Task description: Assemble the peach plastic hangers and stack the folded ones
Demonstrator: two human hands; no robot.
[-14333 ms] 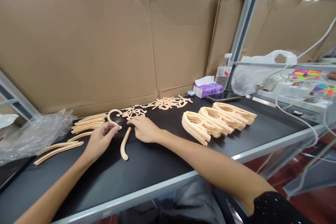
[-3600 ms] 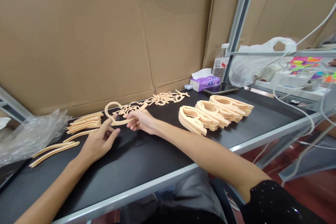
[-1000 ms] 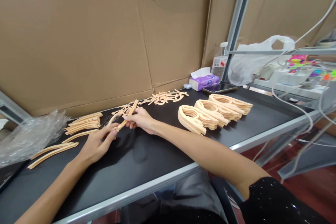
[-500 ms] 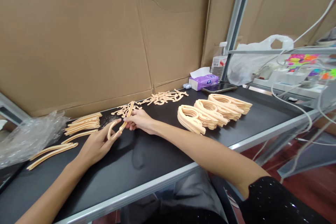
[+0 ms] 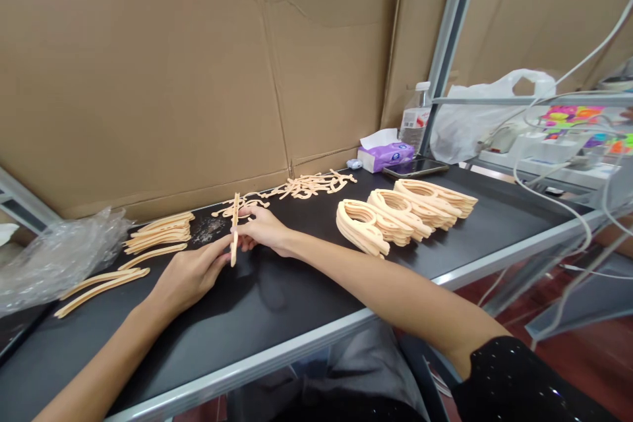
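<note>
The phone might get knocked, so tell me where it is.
In the head view, the phone lies at the far edge of the black table, right of the purple tissue pack, behind the stacked peach loops.

Beyond the grip (image 5: 234, 231), a torn cardboard sheet (image 5: 148, 92) stands along the back of the black table (image 5: 222, 336). Left of the grip, crumpled clear plastic film (image 5: 64, 257) lies at the table's end. Well right of the grip, by the back edge, sit a purple tissue pack (image 5: 384, 158), a water bottle (image 5: 414, 120) behind it and a smartphone (image 5: 414, 168) lying flat just beside it. Farther right stand a metal upright (image 5: 452, 33) and a white plastic bag (image 5: 479, 122), while white cables (image 5: 554, 208) loop down past the table toward a dark red floor (image 5: 583, 356)
</note>
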